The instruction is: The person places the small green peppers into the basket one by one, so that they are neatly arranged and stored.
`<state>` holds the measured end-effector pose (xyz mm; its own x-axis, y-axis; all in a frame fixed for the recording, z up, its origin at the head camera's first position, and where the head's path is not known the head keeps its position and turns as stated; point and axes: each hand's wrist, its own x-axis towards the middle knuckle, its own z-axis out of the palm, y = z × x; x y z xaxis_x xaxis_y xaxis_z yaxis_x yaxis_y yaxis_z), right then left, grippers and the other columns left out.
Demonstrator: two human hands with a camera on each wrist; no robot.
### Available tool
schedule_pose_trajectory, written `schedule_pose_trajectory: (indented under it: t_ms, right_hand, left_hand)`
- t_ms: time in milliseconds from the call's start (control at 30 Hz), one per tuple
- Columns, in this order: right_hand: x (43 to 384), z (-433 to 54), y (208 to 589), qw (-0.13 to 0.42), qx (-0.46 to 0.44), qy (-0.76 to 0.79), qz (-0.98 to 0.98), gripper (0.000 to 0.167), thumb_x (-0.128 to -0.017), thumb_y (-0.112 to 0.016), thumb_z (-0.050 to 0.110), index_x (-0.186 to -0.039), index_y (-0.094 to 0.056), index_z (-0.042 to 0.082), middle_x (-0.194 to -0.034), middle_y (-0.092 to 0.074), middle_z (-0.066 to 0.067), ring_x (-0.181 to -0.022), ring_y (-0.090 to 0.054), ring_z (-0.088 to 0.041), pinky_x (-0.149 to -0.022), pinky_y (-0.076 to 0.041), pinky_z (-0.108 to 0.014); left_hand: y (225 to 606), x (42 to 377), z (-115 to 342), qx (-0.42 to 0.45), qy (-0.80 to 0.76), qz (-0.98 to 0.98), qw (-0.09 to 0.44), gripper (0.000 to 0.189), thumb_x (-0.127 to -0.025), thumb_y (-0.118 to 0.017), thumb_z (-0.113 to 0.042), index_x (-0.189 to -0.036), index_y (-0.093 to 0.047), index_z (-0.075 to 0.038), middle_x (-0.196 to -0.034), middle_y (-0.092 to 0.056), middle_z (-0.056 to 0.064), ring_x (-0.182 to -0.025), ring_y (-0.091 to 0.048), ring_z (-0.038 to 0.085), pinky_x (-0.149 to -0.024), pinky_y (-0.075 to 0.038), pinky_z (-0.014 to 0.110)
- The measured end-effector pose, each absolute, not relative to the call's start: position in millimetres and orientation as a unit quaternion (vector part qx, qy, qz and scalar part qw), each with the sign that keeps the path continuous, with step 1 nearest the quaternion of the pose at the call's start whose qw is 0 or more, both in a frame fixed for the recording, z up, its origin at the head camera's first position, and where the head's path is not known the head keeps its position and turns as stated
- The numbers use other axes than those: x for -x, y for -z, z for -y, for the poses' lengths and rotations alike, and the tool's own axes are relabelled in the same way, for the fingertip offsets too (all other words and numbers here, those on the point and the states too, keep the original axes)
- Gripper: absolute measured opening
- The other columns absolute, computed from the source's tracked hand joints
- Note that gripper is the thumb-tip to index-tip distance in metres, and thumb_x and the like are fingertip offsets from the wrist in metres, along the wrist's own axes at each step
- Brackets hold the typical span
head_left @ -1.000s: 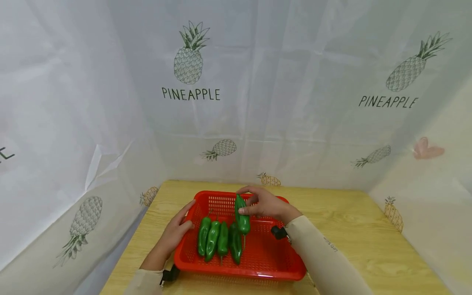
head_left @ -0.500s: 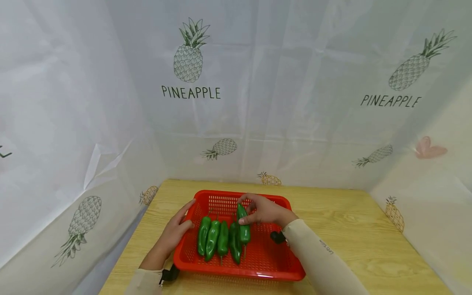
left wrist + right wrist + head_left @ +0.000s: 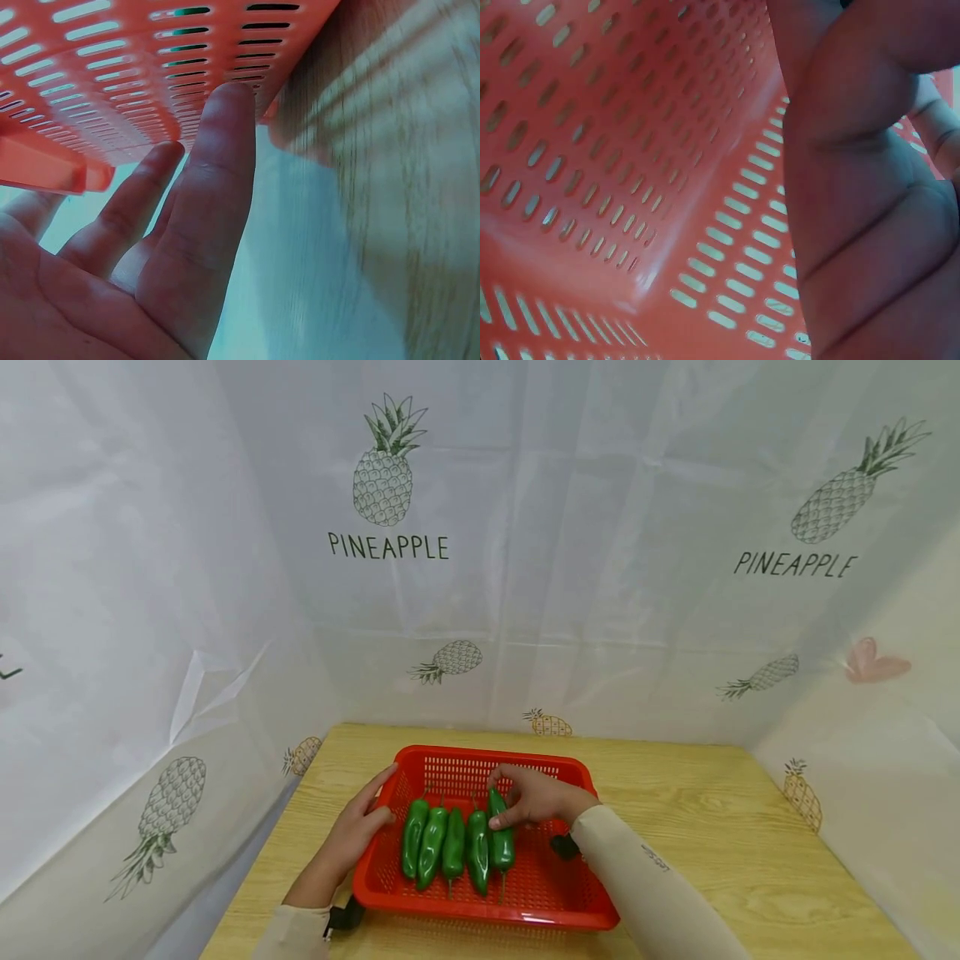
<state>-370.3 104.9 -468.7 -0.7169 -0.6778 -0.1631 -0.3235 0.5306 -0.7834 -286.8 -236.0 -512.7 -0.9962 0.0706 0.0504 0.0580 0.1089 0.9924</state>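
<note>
A long green chili pepper (image 3: 503, 852) lies lengthwise in the red plastic basket (image 3: 540, 920), its stem toward the basket's near side. My right hand (image 3: 538, 795) pinches its upper end between thumb and fingers. Several similar green peppers (image 3: 432, 850) lie side by side just left of it. On the basket's left side, my left hand (image 3: 351, 837) holds the rim, the thumb over the edge and the fingers (image 3: 214, 180) along the slotted outer wall. In the right wrist view the right hand (image 3: 877, 195) hides the pepper, and the basket's slotted wall (image 3: 705, 262) fills the left.
The basket stands on a wood-grain table (image 3: 697, 827). White sheeting (image 3: 585, 568) with printed pineapples surrounds the back and sides. Dark wrist cameras (image 3: 347, 917) are strapped near both hands. To the right of the peppers, the slotted basket floor shows.
My right hand has lowered the pepper toward me into the basket, to the right end of the row. The neighbouring pepper is now fully visible. The left hand has stayed on the rim.
</note>
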Motion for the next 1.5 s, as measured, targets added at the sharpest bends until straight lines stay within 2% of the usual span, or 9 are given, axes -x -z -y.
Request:
schedule_pose_trajectory:
  t_ms: [200, 267, 433, 600, 700, 933, 1033, 1200, 1500]
  right_hand:
    - [370.9, -105.6, 470.8, 0.235, 0.291, 0.382, -0.845, 0.057, -0.089, -0.087, 0.027, -0.132, -0.054, 0.011, -0.069, -0.067, -0.006, -0.053, -0.051, -0.017, -0.050, -0.045, -0.031]
    - [371.1, -105.6, 471.0, 0.236, 0.291, 0.384, -0.844, 0.057, -0.089, -0.087, 0.026, -0.132, -0.054, 0.010, -0.071, -0.070, -0.006, -0.056, -0.056, -0.019, -0.053, -0.047, -0.033]
    - [369.3, -104.7, 470.3, 0.250, 0.282, 0.401, -0.835, 0.056, -0.087, -0.088, 0.021, -0.129, -0.054, 0.006, -0.080, -0.075, -0.009, -0.073, -0.073, -0.035, -0.067, -0.060, -0.049]
    - [367.2, -104.0, 469.4, 0.259, 0.274, 0.409, -0.831, 0.056, -0.086, -0.089, 0.017, -0.130, -0.056, 0.005, -0.080, -0.075, -0.012, -0.076, -0.073, -0.045, -0.074, -0.061, -0.059]
    - [366.5, -103.7, 468.8, 0.256, 0.273, 0.405, -0.834, 0.056, -0.086, -0.089, 0.017, -0.130, -0.056, 0.005, -0.081, -0.075, -0.011, -0.077, -0.074, -0.045, -0.075, -0.061, -0.059]
    - [365.0, -104.0, 470.1, 0.232, 0.271, 0.362, -0.861, 0.052, -0.083, -0.092, 0.017, -0.124, -0.061, 0.006, -0.080, -0.074, -0.007, -0.073, -0.075, -0.034, -0.065, -0.060, -0.040]
    - [364.7, -103.5, 471.8, 0.224, 0.272, 0.351, -0.868, 0.051, -0.082, -0.092, 0.016, -0.121, -0.062, 0.006, -0.079, -0.074, -0.005, -0.070, -0.074, -0.028, -0.063, -0.060, -0.037]
    - [364.2, -102.3, 472.6, 0.216, 0.270, 0.342, -0.874, 0.051, -0.081, -0.093, 0.016, -0.120, -0.063, 0.006, -0.080, -0.073, -0.005, -0.069, -0.073, -0.024, -0.064, -0.059, -0.037]
    - [363.0, -101.3, 475.2, 0.237, 0.253, 0.340, -0.874, 0.050, -0.082, -0.092, 0.016, -0.124, -0.065, 0.006, -0.081, -0.074, -0.004, -0.069, -0.075, -0.029, -0.068, -0.062, -0.040]
  left_hand:
    - [511.1, 286.6, 235.2, -0.046, -0.665, -0.745, 0.007, 0.079, -0.092, -0.057, -0.003, -0.162, -0.042, -0.036, -0.137, -0.063, 0.025, -0.100, -0.073, 0.037, -0.074, -0.064, 0.049]
    - [510.3, 286.1, 234.8, -0.044, -0.663, -0.747, 0.005, 0.079, -0.092, -0.056, -0.003, -0.162, -0.042, -0.036, -0.137, -0.063, 0.025, -0.100, -0.073, 0.036, -0.074, -0.065, 0.048]
    - [507.7, 283.7, 234.3, -0.051, -0.664, -0.746, 0.005, 0.079, -0.092, -0.055, -0.002, -0.164, -0.040, -0.033, -0.139, -0.061, 0.027, -0.101, -0.073, 0.038, -0.074, -0.064, 0.048]
    - [506.7, 282.3, 234.4, -0.056, -0.669, -0.741, 0.009, 0.079, -0.093, -0.054, -0.001, -0.164, -0.039, -0.032, -0.140, -0.060, 0.028, -0.102, -0.072, 0.039, -0.075, -0.064, 0.048]
    - [507.7, 282.6, 235.2, -0.055, -0.669, -0.741, 0.008, 0.079, -0.092, -0.054, -0.002, -0.164, -0.040, -0.033, -0.140, -0.061, 0.028, -0.103, -0.072, 0.039, -0.075, -0.064, 0.049]
    - [509.8, 284.2, 236.0, -0.052, -0.667, -0.743, 0.007, 0.080, -0.092, -0.056, -0.003, -0.163, -0.041, -0.035, -0.138, -0.062, 0.027, -0.101, -0.073, 0.038, -0.075, -0.064, 0.049]
    - [509.3, 284.3, 236.3, -0.052, -0.665, -0.745, 0.010, 0.080, -0.092, -0.056, -0.003, -0.163, -0.040, -0.036, -0.138, -0.062, 0.027, -0.101, -0.073, 0.038, -0.075, -0.064, 0.049]
    - [509.4, 284.7, 236.2, -0.050, -0.667, -0.744, 0.008, 0.080, -0.092, -0.056, -0.002, -0.163, -0.041, -0.036, -0.138, -0.062, 0.026, -0.101, -0.073, 0.038, -0.075, -0.064, 0.049]
    - [511.1, 286.1, 236.3, -0.050, -0.671, -0.740, 0.004, 0.080, -0.091, -0.056, -0.002, -0.162, -0.043, -0.036, -0.138, -0.062, 0.026, -0.101, -0.073, 0.037, -0.074, -0.064, 0.049]
